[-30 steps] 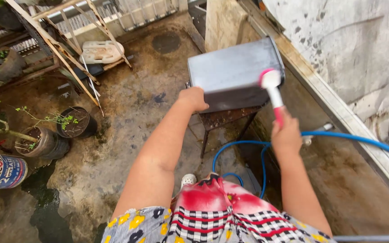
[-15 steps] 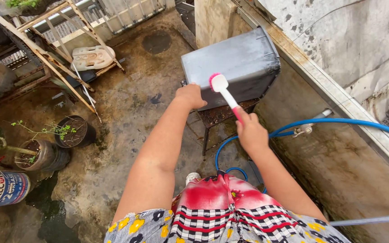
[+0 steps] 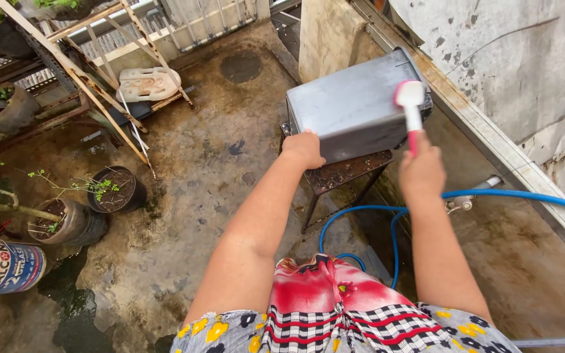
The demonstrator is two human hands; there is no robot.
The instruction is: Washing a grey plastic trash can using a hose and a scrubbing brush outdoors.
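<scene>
A grey metal box (image 3: 351,104) lies on its side on a rusty metal stool (image 3: 344,173). My left hand (image 3: 303,148) grips the box's lower left corner. My right hand (image 3: 421,171) holds the handle of a pink and white scrub brush (image 3: 410,101), whose head presses against the box's upper right area.
A blue hose (image 3: 492,194) runs from a tap (image 3: 462,202) on the right wall and loops on the wet concrete floor under the stool. Potted plants (image 3: 109,189) and a paint bucket (image 3: 8,267) stand at left. A wooden frame (image 3: 93,78) leans at the back left.
The brush has swept from the box's lower left face across to its upper right. My left hand has kept its grip on the box's corner.
</scene>
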